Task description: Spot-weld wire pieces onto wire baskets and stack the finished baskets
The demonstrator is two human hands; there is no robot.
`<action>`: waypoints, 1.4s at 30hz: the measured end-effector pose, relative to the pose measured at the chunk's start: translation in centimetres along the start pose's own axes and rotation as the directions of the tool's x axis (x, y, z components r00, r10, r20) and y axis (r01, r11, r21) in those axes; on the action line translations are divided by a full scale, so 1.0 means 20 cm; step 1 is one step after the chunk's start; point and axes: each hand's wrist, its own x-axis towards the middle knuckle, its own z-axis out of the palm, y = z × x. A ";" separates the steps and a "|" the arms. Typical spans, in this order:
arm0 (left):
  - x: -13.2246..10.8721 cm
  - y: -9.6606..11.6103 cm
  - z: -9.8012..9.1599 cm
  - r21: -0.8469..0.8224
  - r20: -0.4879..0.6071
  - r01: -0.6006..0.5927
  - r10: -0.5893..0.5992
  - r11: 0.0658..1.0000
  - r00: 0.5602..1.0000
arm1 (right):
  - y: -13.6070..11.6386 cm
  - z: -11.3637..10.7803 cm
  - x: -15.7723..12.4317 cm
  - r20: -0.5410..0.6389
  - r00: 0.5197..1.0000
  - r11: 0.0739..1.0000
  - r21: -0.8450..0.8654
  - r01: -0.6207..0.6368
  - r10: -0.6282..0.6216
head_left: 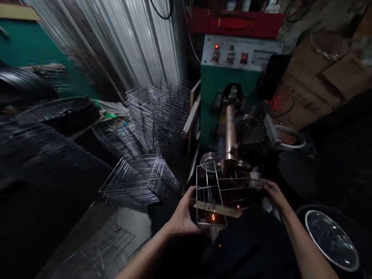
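Observation:
My left hand (186, 215) is closed around the left side of a small rectangular wire frame (221, 197), which is tilted up before my lap. Thin wires run from the frame to the right, and my right hand (273, 193) pinches near their far end. Whether these wires are one piece with the frame, I cannot tell. Just beyond the frame is the copper arm (230, 133) of a green spot welder (210, 100). Orange sparks (213, 216) glow low inside the frame, in front of a strip of wood or cardboard (217, 208).
Stacked wire frames (142, 178) stand to the left, with taller wire stacks (157, 116) behind. A metal bowl (208, 161) sits beneath the welder's arm. At right are a round container with a pale rim (333, 240), a white-rimmed basin (299, 141) and cardboard boxes (314, 89).

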 end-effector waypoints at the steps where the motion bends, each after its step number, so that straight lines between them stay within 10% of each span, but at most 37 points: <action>1: -0.04 0.02 -0.02 -0.101 -0.043 0.094 -0.099 0.990 0.994 | -0.01 -0.02 -0.04 0.045 0.999 0.996 -0.092 -0.016 0.020; 6: -0.10 0.09 -0.12 -0.452 -0.064 0.450 -0.531 0.770 0.845 | -0.12 -0.01 -0.11 0.194 0.975 0.925 -0.379 -0.027 0.108; 12: -0.15 0.08 -0.19 -0.263 0.217 0.232 -0.177 0.936 0.960 | -0.08 0.11 -0.07 0.430 0.817 0.894 -0.394 -0.213 0.384; 16: -0.17 0.08 -0.16 0.208 0.234 0.030 -0.079 0.978 0.969 | 0.02 0.13 -0.06 0.431 0.800 0.883 -0.400 -0.245 0.417; 20: -0.14 0.13 -0.11 0.437 0.183 -0.055 -0.029 0.898 0.983 | -0.03 0.11 -0.01 0.389 0.842 0.899 -0.376 -0.224 0.373; 29: -0.14 0.02 -0.08 0.364 0.205 -0.087 0.011 0.927 0.979 | -0.40 0.23 -0.04 0.218 0.976 0.979 -0.199 0.047 -0.003; 42: 0.05 -0.21 -0.04 0.243 0.211 -0.070 0.018 0.968 0.977 | -0.41 0.31 0.14 0.200 0.972 0.909 -0.370 0.193 -0.126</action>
